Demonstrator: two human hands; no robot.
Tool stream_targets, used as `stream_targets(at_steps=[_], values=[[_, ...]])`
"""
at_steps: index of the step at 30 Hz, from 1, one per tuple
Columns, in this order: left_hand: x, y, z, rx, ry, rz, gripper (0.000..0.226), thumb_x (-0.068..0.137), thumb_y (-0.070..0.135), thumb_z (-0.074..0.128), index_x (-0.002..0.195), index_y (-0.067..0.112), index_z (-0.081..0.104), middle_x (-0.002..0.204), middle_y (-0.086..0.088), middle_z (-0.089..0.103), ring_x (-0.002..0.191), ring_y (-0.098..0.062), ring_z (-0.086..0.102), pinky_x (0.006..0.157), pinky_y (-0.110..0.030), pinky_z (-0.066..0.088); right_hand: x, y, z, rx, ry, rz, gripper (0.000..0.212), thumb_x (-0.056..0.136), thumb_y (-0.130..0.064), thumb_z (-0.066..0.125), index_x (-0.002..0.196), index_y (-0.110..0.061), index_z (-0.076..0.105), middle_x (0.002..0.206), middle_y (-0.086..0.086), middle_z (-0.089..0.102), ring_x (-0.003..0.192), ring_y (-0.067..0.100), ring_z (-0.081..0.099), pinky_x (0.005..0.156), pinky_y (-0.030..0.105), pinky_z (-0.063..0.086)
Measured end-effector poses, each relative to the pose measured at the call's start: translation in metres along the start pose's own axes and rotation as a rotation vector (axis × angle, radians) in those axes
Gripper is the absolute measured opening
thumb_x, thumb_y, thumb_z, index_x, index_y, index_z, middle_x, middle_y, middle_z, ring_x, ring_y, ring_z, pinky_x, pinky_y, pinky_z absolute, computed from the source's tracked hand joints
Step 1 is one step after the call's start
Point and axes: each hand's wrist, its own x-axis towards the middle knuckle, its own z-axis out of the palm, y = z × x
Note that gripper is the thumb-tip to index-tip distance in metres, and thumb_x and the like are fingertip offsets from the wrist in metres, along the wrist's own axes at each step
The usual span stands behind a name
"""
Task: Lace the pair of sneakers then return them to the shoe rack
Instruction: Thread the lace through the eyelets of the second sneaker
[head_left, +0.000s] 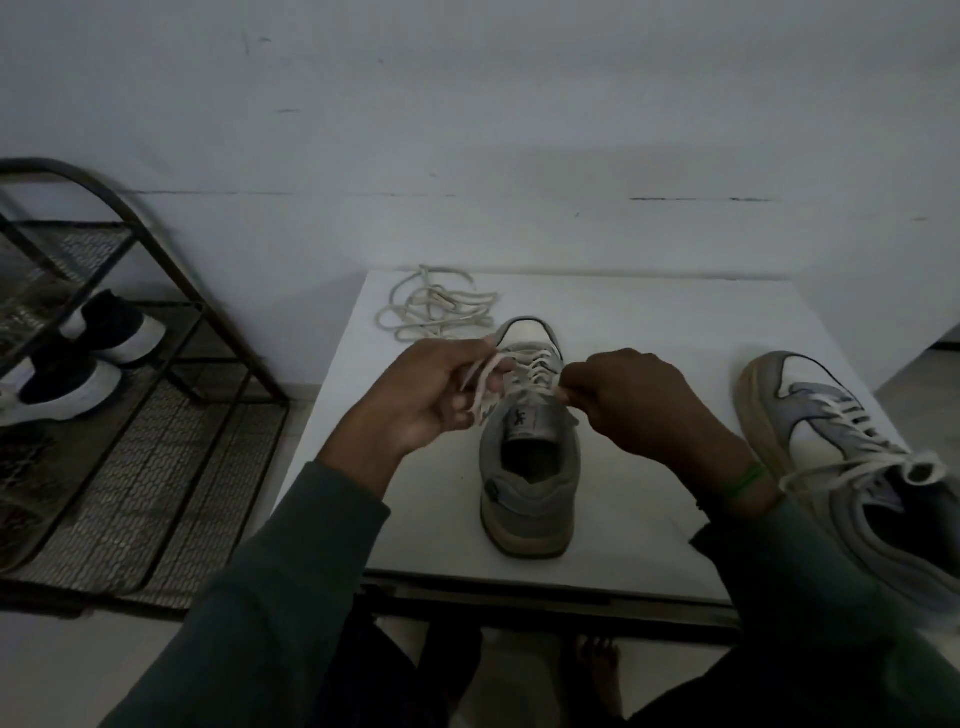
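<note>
We judge the job a little past halfway. The second sneaker (831, 452), at the right edge of the frame, looks laced and bowed. The grey sneaker (530, 467), mid-frame on the white surface (649, 322), has its lace (535, 366) crossing the front eyelets only. Our left hand (415, 400) pinches one lace end and our right hand (639, 400) pinches the other. A spare lace (436, 312) lies beyond, and the shoe rack (156, 441) stands at the left.

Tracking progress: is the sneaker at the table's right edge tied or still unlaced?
Tied. The sneaker has its lace crossed up the front, ending in a bow.
</note>
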Motion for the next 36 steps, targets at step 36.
stream_targets(at_steps=[36], values=[[0.002, 0.006, 0.018, 0.756, -0.097, 0.050, 0.033, 0.095, 0.034, 0.054, 0.094, 0.002, 0.063, 0.058, -0.002, 0.056, 0.042, -0.011, 0.046, 0.045, -0.021, 0.037, 0.021, 0.003, 0.029, 0.301, 0.408, -0.292, 0.025, 0.081, -0.018, 0.050, 0.092, -0.010, 0.071, 0.081, 0.007, 0.065, 0.075, 0.025, 0.058, 0.060, 0.027, 0.038]])
